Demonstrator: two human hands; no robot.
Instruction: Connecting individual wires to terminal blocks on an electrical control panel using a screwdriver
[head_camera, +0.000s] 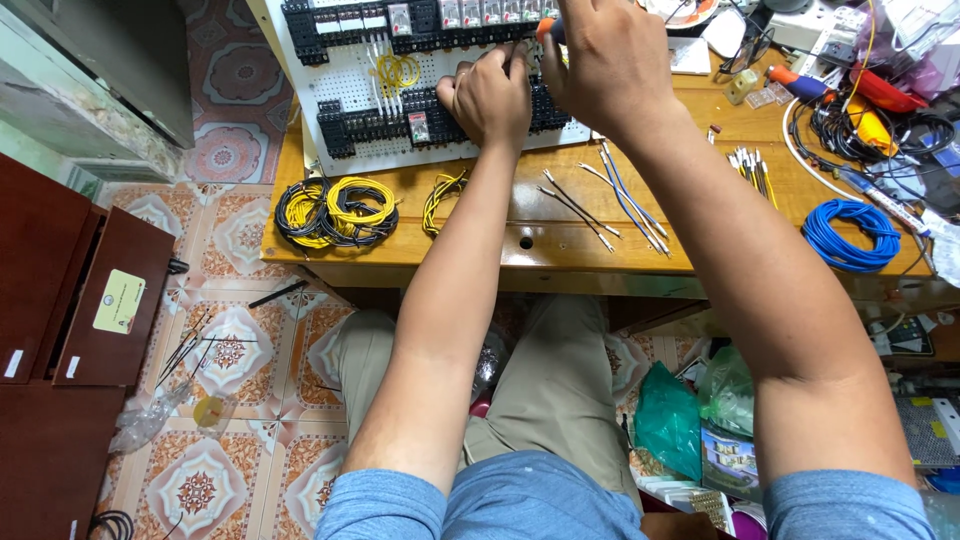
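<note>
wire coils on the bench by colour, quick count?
Yellow-and-black coils: 2
Small yellow-and-black bundle: 1
Blue coil: 1
Total: 4
Loose cut wires not counted. Both hands, left hand and right hand, are at the white panel.

Person seen from above, head cam. Both arms bare from approx. mid upper arm down. Short sleeves, heathered blue knit: left sleeve (385, 505) at 7 o'clock, right sleeve (845, 503) at 5 o'clock, same blue fabric across chest at 6 o'clock. Trousers (555, 385) khaki/tan, plain, creased at the knees, near centre. Left hand (487, 100) and right hand (605, 60) at 12 o'clock: no gloves, no watch, fingers bare.
</note>
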